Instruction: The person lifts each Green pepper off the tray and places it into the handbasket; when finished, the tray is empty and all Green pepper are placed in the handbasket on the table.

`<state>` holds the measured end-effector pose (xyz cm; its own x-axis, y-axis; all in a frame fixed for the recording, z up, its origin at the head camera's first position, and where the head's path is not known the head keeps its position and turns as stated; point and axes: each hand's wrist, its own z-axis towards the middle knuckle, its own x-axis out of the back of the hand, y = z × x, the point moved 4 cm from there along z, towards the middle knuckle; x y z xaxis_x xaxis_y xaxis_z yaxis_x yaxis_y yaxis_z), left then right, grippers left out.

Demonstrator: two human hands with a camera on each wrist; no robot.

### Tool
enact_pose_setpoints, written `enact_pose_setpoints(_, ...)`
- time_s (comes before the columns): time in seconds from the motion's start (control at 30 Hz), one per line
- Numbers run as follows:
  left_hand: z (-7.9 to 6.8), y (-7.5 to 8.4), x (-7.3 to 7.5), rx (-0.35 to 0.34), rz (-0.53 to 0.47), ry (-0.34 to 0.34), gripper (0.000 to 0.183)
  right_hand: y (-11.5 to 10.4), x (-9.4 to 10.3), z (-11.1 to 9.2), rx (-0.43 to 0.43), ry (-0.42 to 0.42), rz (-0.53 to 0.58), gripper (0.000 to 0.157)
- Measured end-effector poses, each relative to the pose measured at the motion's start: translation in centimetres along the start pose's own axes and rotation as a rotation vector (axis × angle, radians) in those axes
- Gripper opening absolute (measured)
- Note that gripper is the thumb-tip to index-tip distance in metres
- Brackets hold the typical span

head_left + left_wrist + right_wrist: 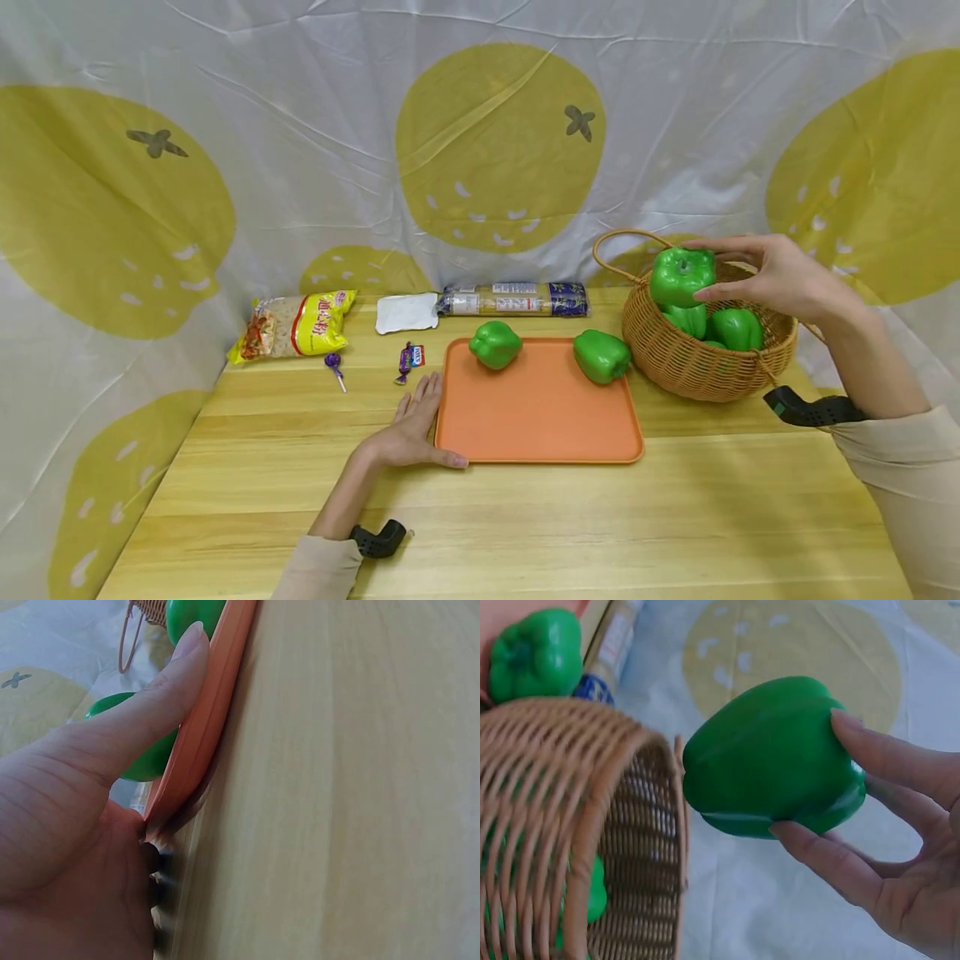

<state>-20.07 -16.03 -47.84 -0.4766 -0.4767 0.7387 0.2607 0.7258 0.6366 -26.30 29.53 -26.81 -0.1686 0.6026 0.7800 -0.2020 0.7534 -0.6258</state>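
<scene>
My right hand (765, 271) pinches a green bell pepper (681, 277) between thumb and fingers, above the wicker basket (686, 367). Inside that basket lie several more green peppers (735, 329). The right wrist view shows the held pepper (769, 761) hanging free of the basket's rim (604, 802). At the orange tray's (540, 425) left edge, my left hand (412, 429) rests with fingers spread and straight, its thumb along the near corner. Two peppers sit on the tray, one at the back left (496, 345) and one at the back right (602, 357).
Left of the tray are a yellow food bag (296, 325), a purple lollipop (333, 363) and small candy packets (407, 360). Behind it lie a white flat piece (407, 313) and a noodle packet (513, 300). A patterned curtain (315, 167) hangs behind the wooden table (525, 533).
</scene>
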Motion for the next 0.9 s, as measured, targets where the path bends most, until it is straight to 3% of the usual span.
enact_pose_setpoints(0.23, 0.0, 0.0, -0.1, 0.004, 0.000, -0.005, 0.136, 3.3, 2.1, 0.9, -0.057, 0.010, -0.079, 0.072)
enact_pose_setpoints(0.5, 0.1, -0.2, -0.1, 0.006, 0.004, -0.003, 0.136, 6.3, 1.6, 2.3, -0.086, -0.018, -0.119, 0.070)
enact_pose_setpoints(0.73, 0.0, -0.1, -0.1, 0.005, 0.003, 0.001, 0.136, 7.0, 1.0, 2.9, 0.002, 0.018, -0.201, 0.052)
enact_pose_setpoints(0.9, 0.0, 0.0, 0.0, 0.013, 0.009, 0.001, 0.136, 6.6, 0.5, 2.7, 0.037, 0.018, -0.173, 0.048)
